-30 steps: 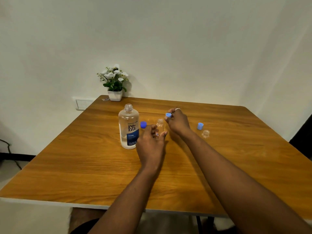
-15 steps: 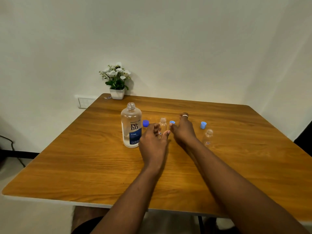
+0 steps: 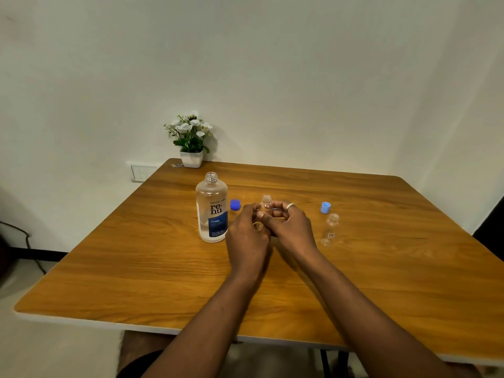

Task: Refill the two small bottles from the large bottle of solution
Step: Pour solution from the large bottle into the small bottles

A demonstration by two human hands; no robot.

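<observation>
Right hand [image 3: 291,227] now sits tight against the left hand [image 3: 246,236], closer than half a second ago, and the light blue cap it pinched then is out of sight. Both hands meet just right of the large bottle [image 3: 212,208], around the first small bottle [image 3: 266,199], whose open neck rises above the knuckles. The left hand's fingers curl round that bottle's body and hold it upright. The right hand's fingers are curled too, thumb and forefinger closing a loop, with a ring [image 3: 290,206] on one finger; whether they pinch anything I cannot tell.

Counted: one large bottle, uncapped, with a blue label. Two small bottles, both clear and uncapped; the second small bottle [image 3: 330,229] stands well to the right of the large bottle, beyond the hands. Two loose caps show: a dark blue cap [image 3: 235,204] just right of the large bottle, and a light blue cap [image 3: 325,207] far to its right, just behind the second small bottle. One flower pot [image 3: 191,140] stands behind the large bottle, at the far edge.

Everything rests on a wooden table [image 3: 136,255] with a pale rim, set against plain white walls [image 3: 272,77]. A wall socket [image 3: 141,172] lies behind and left of the large bottle, and a dark cable [image 3: 24,241] runs far to its left.

The first small bottle's body is covered by the hands, the small bottles' fill cannot be made out, the second one's label is too small to read, and the forearms are cut off at the bottom edge
</observation>
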